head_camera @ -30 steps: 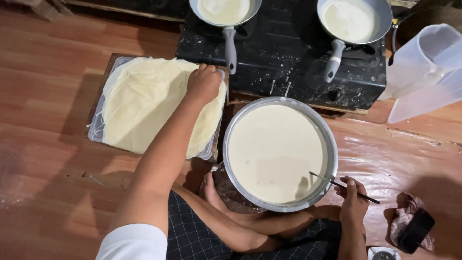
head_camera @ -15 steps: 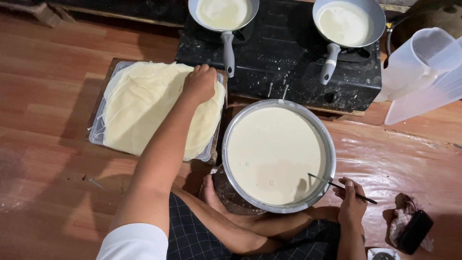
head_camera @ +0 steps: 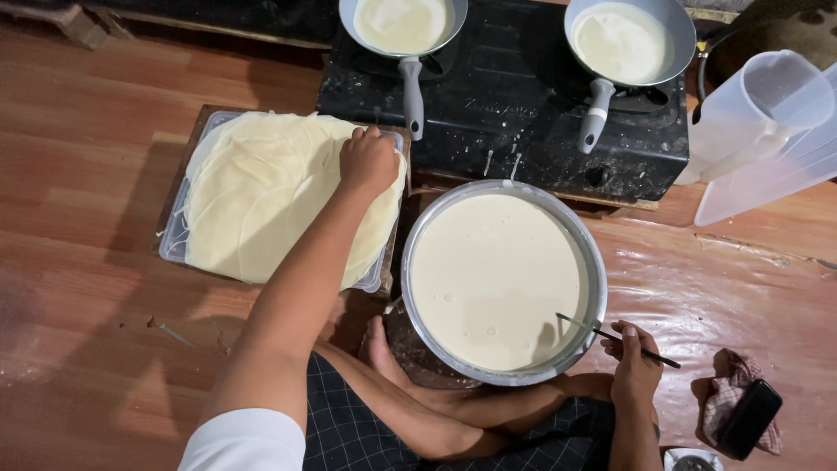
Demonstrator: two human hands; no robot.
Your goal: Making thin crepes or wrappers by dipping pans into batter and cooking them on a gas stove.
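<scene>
While you sit cross-legged on the wooden floor (head_camera: 96, 174), your left hand (head_camera: 368, 162) rests curled, fingers bent down, on the stack of thin pale crepes (head_camera: 261, 192) near the tray's (head_camera: 174, 244) far right corner, seemingly pressing the top sheet flat. Your right hand (head_camera: 635, 365) pinches a thin dark ladle handle (head_camera: 619, 338) whose end dips into the wide metal bowl of batter (head_camera: 493, 275), kept within reach. Two small pans (head_camera: 403, 22) on the black stove (head_camera: 514, 96) each hold a smooth, creamy layer.
</scene>
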